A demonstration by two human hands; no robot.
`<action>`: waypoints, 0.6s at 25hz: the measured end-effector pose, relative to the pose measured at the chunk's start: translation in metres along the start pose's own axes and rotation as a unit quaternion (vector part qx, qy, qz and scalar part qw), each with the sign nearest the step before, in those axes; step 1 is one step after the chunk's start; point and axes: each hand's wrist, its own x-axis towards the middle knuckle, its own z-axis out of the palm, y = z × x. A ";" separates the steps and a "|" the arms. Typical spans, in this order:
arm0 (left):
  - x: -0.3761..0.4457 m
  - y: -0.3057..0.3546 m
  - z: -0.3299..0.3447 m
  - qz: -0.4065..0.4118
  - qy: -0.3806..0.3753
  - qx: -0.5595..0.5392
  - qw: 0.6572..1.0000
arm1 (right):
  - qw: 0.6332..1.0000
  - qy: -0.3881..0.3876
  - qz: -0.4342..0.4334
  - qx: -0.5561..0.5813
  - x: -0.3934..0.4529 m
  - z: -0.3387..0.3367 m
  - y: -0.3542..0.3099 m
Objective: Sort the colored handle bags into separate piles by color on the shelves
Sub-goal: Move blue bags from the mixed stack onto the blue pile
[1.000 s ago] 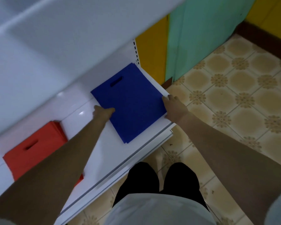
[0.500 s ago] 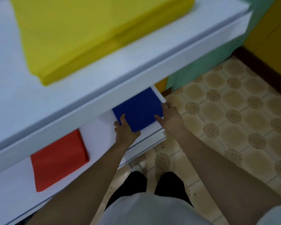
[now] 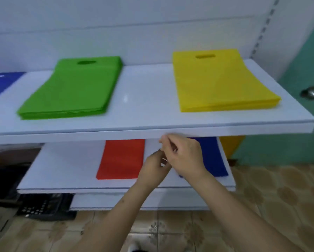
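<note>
On the upper white shelf (image 3: 147, 99) lie a green pile of handle bags (image 3: 70, 88) at the left and a yellow pile (image 3: 223, 82) at the right. The lower shelf (image 3: 65, 166) carries a red pile (image 3: 121, 159) and a blue pile (image 3: 214, 157). My left hand (image 3: 155, 166) and my right hand (image 3: 185, 157) meet in front of the lower shelf, between the red and blue piles. Their fingers are loosely curled and touch each other. Neither hand holds a bag. My right hand covers part of the blue pile.
A blue sheet (image 3: 1, 82) shows at the far left of the upper shelf. A black crate (image 3: 45, 206) sits on the floor under the shelves. A teal door with a metal knob (image 3: 310, 92) stands at the right, above the tiled floor (image 3: 272, 197).
Both hands have let go of the blue pile and come together in front of the lower shelf. The view has risen, so the upper shelf with green and yellow piles now shows.
</note>
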 end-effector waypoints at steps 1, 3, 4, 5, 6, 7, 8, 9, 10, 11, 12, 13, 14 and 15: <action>-0.013 0.003 -0.024 0.005 0.019 -0.005 1.000 | 0.999 -0.007 -0.032 0.000 0.005 0.006 -0.026; -0.039 0.002 -0.072 0.016 0.053 -0.011 0.998 | 0.995 -0.023 -0.098 0.010 0.017 0.021 -0.080; -0.053 0.000 -0.096 0.019 0.063 -0.013 0.998 | 0.992 -0.021 -0.126 0.017 0.024 0.030 -0.106; -0.067 -0.005 -0.125 0.024 0.078 -0.015 0.997 | 0.989 -0.011 -0.147 0.023 0.034 0.044 -0.135; -0.080 -0.010 -0.153 0.027 0.096 -0.019 0.995 | 0.988 0.004 -0.153 0.033 0.046 0.059 -0.160; -0.092 -0.016 -0.182 0.025 0.117 -0.027 0.992 | 0.988 0.018 -0.145 0.049 0.062 0.077 -0.182; -0.102 -0.023 -0.214 0.024 0.145 -0.038 0.988 | 0.988 0.026 -0.132 0.070 0.080 0.097 -0.204; -0.112 -0.033 -0.246 0.021 0.178 -0.049 0.983 | 0.988 0.024 -0.122 0.088 0.098 0.118 -0.223; -0.124 -0.045 -0.282 0.020 0.218 -0.055 0.974 | 0.988 0.011 -0.119 0.098 0.115 0.143 -0.245; -0.134 -0.055 -0.315 0.023 0.257 -0.054 0.965 | 0.988 -0.004 -0.120 0.097 0.129 0.165 -0.262; -0.141 -0.066 -0.346 0.021 0.294 -0.050 0.954 | 0.988 -0.018 -0.122 0.091 0.141 0.185 -0.277; -0.148 -0.077 -0.376 0.016 0.331 -0.044 0.942 | 0.988 -0.032 -0.123 0.084 0.151 0.204 -0.291; -0.152 -0.088 -0.402 0.004 0.364 -0.039 0.930 | 0.989 -0.046 -0.121 0.073 0.159 0.219 -0.302; -0.156 -0.101 -0.428 -0.008 0.393 -0.033 0.919 | 0.989 -0.059 -0.118 0.063 0.167 0.236 -0.314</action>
